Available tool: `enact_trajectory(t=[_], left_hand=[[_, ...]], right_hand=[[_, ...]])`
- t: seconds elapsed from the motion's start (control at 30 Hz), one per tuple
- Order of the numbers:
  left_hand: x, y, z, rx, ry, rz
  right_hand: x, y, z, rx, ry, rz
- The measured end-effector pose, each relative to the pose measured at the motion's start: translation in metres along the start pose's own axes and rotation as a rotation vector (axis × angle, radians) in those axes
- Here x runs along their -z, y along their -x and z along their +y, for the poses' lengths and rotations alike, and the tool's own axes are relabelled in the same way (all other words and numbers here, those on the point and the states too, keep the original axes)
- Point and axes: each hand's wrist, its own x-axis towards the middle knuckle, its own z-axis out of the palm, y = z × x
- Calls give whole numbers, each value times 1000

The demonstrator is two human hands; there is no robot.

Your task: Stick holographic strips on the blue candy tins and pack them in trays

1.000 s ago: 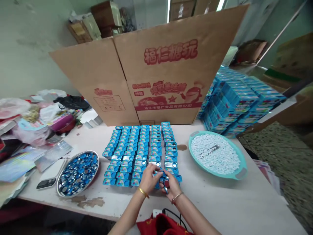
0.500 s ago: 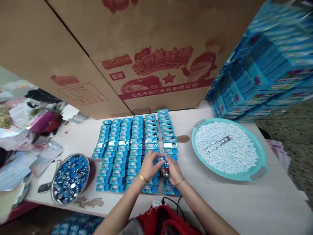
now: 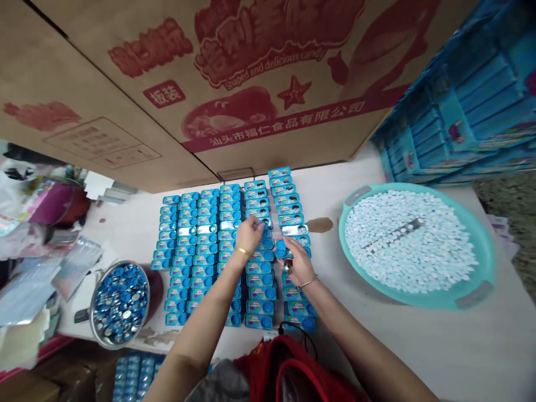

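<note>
My left hand [image 3: 250, 234] reaches over the fifth column of small blue rectangular boxes [image 3: 259, 280]. Its thumb and fingertips are pinched together at one box; whatever is between them is too small to make out. To its right, my right hand [image 3: 298, 261] curls around several round blue and silver caps [image 3: 281, 249], over the rightmost column. Boxes toward the back of these two columns show dark round openings, while boxes nearer me show blue rounds. A metal pan [image 3: 94, 312] on the left holds many loose blue and silver caps.
A turquoise basin [image 3: 481, 262] full of small white pieces stands at the right, with a perforated strip [image 3: 393, 235] lying in it. Large cardboard cartons [image 3: 247, 151] wall off the back. Stacked blue boxes [image 3: 452, 123] rise back right; papers and bags clutter the left.
My left hand has moved away from the right hand, farther up the fifth column. My right hand still holds caps. The head view has shifted, so the carton print looks larger.
</note>
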Motion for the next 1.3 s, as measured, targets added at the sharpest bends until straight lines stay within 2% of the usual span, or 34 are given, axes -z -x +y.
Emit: enact_trajectory(t=[0.07,0.23,0.3,0.37,0.47,0.57,0.67,0.73,0.8,0.9,1.0,1.1,1.17,1.3], left_hand=[[3,-24,3,55,-199,-61],[4,-66,11,158,-519,-365],[3,-74,14,173,-566,-417],[3,-77,16,172,-604,-417],[4,-63,17,123,-593,-324],[5,-32,11,-45,-307,-229],[0,0,5,-165,108,-322],[-4,12,3,-190,235,-353],[-6,10,3,-186,264,-305],[-1,-14,6,-124,162,-167],[8,-51,10,-6,-162,-106],[12,-82,14,96,-452,-233],[12,-96,17,112,-577,-320],[10,-107,22,142,-680,-394]], right_hand=[[2,-3,-4,1,-4,14],[6,-7,-8,-14,12,43],[7,-9,-8,-20,20,49],[7,-11,-7,-15,23,46],[5,-14,-7,-3,22,64],[2,-16,-7,1,20,87],[-3,-19,-5,7,20,130],[-7,-22,-4,6,10,164],[-10,-25,-3,-7,-32,169],[-12,-28,-7,-44,-126,53],[-10,-30,-13,-82,-181,-99],[-5,-32,-17,-100,-176,-145],[-2,-32,-18,-87,-147,-148],[-1,-32,-17,-29,-91,-145]])
